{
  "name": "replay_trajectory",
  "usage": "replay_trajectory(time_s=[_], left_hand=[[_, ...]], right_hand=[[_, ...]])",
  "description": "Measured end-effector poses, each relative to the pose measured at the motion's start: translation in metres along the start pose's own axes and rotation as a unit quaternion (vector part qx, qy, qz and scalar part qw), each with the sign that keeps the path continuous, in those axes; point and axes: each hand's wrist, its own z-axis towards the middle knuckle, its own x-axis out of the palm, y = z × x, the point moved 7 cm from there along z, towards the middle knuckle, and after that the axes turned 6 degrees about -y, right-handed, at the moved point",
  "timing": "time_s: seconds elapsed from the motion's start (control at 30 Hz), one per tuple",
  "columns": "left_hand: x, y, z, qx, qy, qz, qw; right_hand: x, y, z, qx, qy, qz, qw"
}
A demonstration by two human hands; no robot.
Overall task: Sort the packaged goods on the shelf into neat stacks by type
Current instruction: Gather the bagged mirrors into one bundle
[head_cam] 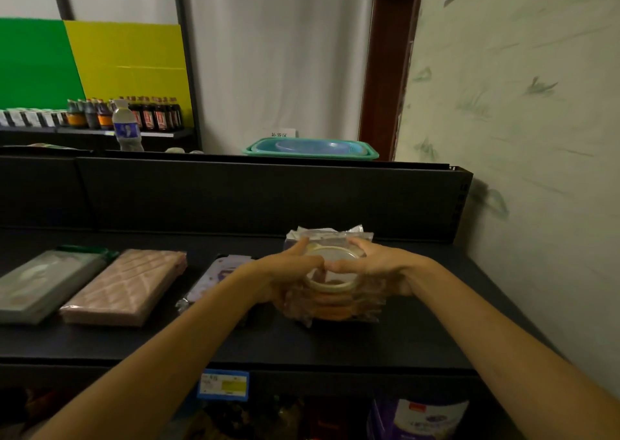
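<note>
Right now both hands clasp a clear pack of round, cookie-like goods on the black shelf. The left hand curls round the pack's left side, the right hand round its right side, thumbs nearly meeting on top. The pack sits towards the shelf's right end, w/ a similar clear pack just behind it, nearer the shelf's back panel.

Risks, as a judgement: the film looks slick and loose, so if the grip eases the pack could slip and skew, esp. when set on the pack behind; round contents make a wobbly base, so a stack may slide. Squeezing too hard could crack what's inside. The pack also lies fairly near the shelf's front edge, so a clumsy shove could tip it off.

Left of the pack on the shelf: a purple pack partly hidden by the left forearm, then a pink box, then a grey-green box w/ something green behind it.

Containers: beyond the shelf's back panel, a teal tray holds a blue basket; contents can't be made out. Below the shelf, a purple-white tub stands on the lower level, lid area not visible.
</note>
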Motion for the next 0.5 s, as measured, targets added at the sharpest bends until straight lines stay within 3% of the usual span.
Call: replay_trajectory(time_s=[0.5], left_hand=[[-0.013, 0.003, -0.003, 0.007, -0.015, 0.038, 0.999]], right_hand=[[0.002, 0.005, -0.010, 0.007, -0.059, 0.080, 0.995]])
